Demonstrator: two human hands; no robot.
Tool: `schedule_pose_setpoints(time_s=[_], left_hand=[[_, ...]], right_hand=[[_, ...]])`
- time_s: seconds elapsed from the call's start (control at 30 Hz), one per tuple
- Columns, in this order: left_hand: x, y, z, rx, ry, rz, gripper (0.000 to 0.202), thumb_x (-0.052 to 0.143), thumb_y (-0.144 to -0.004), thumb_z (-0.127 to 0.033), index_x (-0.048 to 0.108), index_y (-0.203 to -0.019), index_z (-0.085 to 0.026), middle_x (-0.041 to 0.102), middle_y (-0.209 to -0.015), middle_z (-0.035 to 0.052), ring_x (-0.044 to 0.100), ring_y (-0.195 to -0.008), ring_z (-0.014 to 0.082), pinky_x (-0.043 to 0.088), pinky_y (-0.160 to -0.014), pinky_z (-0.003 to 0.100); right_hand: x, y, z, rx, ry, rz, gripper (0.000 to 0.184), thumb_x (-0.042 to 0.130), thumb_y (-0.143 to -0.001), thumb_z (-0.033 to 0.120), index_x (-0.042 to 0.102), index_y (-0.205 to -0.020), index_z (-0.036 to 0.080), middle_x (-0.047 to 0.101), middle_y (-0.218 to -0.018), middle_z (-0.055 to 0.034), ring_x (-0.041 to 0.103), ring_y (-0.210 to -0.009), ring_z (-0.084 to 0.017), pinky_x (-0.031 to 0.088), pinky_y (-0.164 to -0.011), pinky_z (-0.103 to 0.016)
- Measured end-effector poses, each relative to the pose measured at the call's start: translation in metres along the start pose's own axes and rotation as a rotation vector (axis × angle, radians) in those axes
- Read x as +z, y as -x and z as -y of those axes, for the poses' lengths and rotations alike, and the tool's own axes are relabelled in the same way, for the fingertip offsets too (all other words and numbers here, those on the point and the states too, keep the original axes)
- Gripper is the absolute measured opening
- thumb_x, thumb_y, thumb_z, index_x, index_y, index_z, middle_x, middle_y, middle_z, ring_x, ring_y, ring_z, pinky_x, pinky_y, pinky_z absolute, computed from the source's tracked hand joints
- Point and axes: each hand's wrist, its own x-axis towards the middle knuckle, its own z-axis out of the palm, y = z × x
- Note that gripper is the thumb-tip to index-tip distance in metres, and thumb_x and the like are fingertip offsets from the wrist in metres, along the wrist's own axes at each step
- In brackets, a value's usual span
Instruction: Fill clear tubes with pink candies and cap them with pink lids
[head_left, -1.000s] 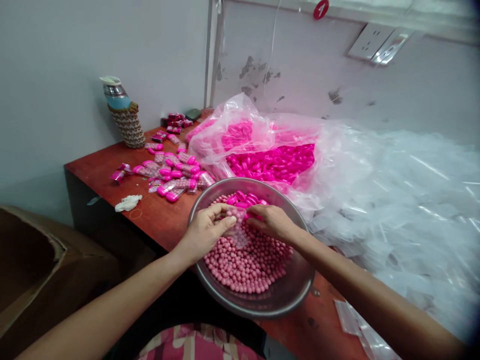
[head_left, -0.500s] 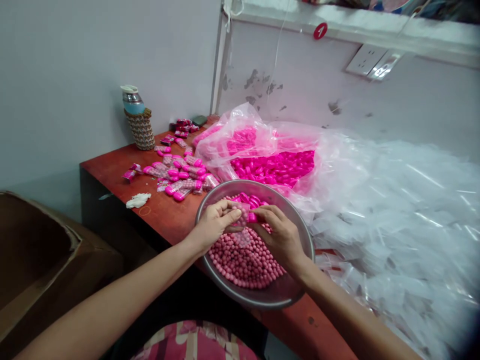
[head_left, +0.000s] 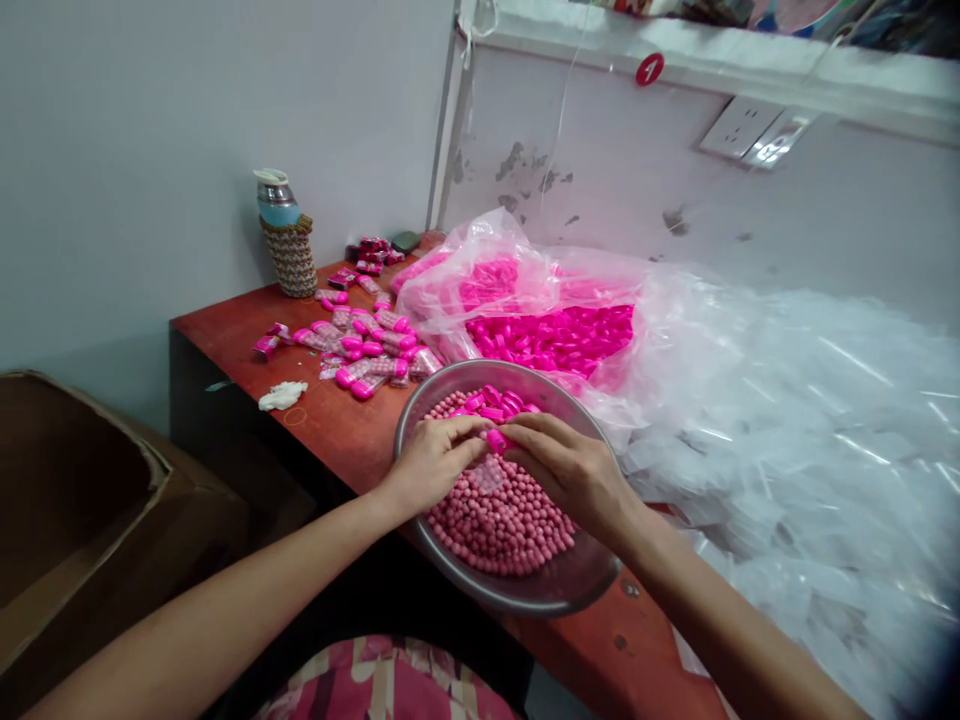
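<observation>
Over a metal bowl (head_left: 600,590) my two hands meet at the fingertips. My left hand (head_left: 431,465) is closed on a small clear container of pink balls, mostly hidden behind its fingers. A bright pink cap (head_left: 496,440) shows between the hands, pinched by my right hand (head_left: 574,470) at the container's end; whether it is fully seated I cannot tell. Below them, pink balls (head_left: 502,530) fill much of the bowl, and loose pink caps (head_left: 499,402) are heaped at its far side.
Capped containers of balls (head_left: 382,345) lie on the red table (head_left: 225,335). Behind the bowl an open plastic bag holds pink caps (head_left: 555,335). Clear plastic pieces (head_left: 817,430) are piled right. A flask (head_left: 289,245), crumpled tissue (head_left: 283,396) and cardboard box (head_left: 112,500) are left.
My hands have come closer together and turned, with the pink cap now against the container, which is more hidden. The whole view has shifted slightly.
</observation>
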Motion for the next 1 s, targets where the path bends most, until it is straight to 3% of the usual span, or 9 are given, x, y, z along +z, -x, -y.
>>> schedule_pose_setpoints(time_s=[0.13, 0.37, 0.47, 0.6, 0.73, 0.87, 1.0], left_hand=[[0.001, 0.0, -0.001, -0.031, 0.041, 0.0, 0.031, 0.053, -0.079, -0.032, 0.065, -0.1, -0.011, 0.063, -0.075, 0.005, 0.057, -0.067, 0.0142, 0.047, -0.064, 0.026], [0.0, -0.004, 0.002, -0.082, 0.176, 0.014, 0.031, 0.057, -0.077, -0.035, 0.066, -0.094, -0.01, 0.062, -0.073, 0.0046, 0.059, -0.067, 0.0147, 0.049, -0.066, 0.028], [0.0, -0.003, 0.0, -0.062, 0.123, 0.008, 0.029, 0.056, -0.077, -0.033, 0.066, -0.094, -0.011, 0.064, -0.077, 0.0052, 0.059, -0.071, 0.0157, 0.048, -0.067, 0.027], [0.0, 0.0, -0.003, 0.025, -0.067, 0.008, 0.022, 0.054, -0.079, -0.025, 0.067, -0.092, -0.014, 0.066, -0.081, 0.0037, 0.06, -0.073, 0.0157, 0.046, -0.067, 0.024], [-0.001, 0.005, -0.007, 0.127, -0.214, -0.006, 0.021, 0.052, -0.081, -0.021, 0.068, -0.095, -0.018, 0.068, -0.084, 0.0017, 0.061, -0.078, 0.0161, 0.045, -0.071, 0.024], [0.0, 0.009, -0.009, 0.213, -0.281, -0.065, 0.02, 0.054, -0.08, -0.019, 0.068, -0.094, -0.02, 0.07, -0.085, 0.0011, 0.063, -0.08, 0.0158, 0.045, -0.074, 0.023], [0.002, 0.014, -0.007, 0.289, -0.338, -0.05, 0.024, 0.052, -0.081, -0.017, 0.066, -0.101, -0.02, 0.07, -0.089, 0.0036, 0.063, -0.084, 0.0159, 0.046, -0.077, 0.023]], right_hand=[[0.005, 0.005, 0.004, -0.067, 0.224, -0.009, 0.035, 0.043, -0.085, 0.012, 0.05, -0.119, 0.018, 0.06, -0.106, -0.0106, 0.06, -0.093, -0.018, 0.052, -0.073, -0.026], [0.003, 0.0, 0.012, -0.195, 0.379, 0.006, 0.037, 0.036, -0.086, 0.009, 0.051, -0.12, 0.014, 0.063, -0.104, -0.0154, 0.061, -0.091, -0.023, 0.052, -0.075, -0.033], [0.0, -0.003, 0.011, -0.116, 0.289, -0.014, 0.033, 0.039, -0.086, 0.013, 0.054, -0.116, 0.016, 0.064, -0.103, -0.013, 0.062, -0.09, -0.021, 0.052, -0.075, -0.03], [-0.003, -0.007, 0.003, 0.144, -0.045, -0.116, 0.026, 0.053, -0.083, 0.026, 0.058, -0.109, 0.022, 0.068, -0.094, -0.005, 0.064, -0.083, -0.017, 0.051, -0.074, -0.027], [-0.002, -0.008, -0.002, 0.259, -0.295, -0.032, 0.024, 0.056, -0.081, 0.03, 0.059, -0.104, 0.022, 0.068, -0.09, -0.0031, 0.064, -0.08, -0.017, 0.05, -0.072, -0.027], [-0.003, -0.004, 0.0, 0.229, -0.335, 0.004, 0.015, 0.057, -0.081, 0.028, 0.059, -0.094, 0.021, 0.066, -0.084, -0.002, 0.062, -0.075, -0.015, 0.048, -0.069, -0.025], [-0.004, 0.003, 0.003, 0.078, -0.23, 0.05, 0.009, 0.052, -0.084, 0.024, 0.056, -0.09, 0.019, 0.061, -0.077, -0.0034, 0.057, -0.07, -0.014, 0.045, -0.064, -0.024]])
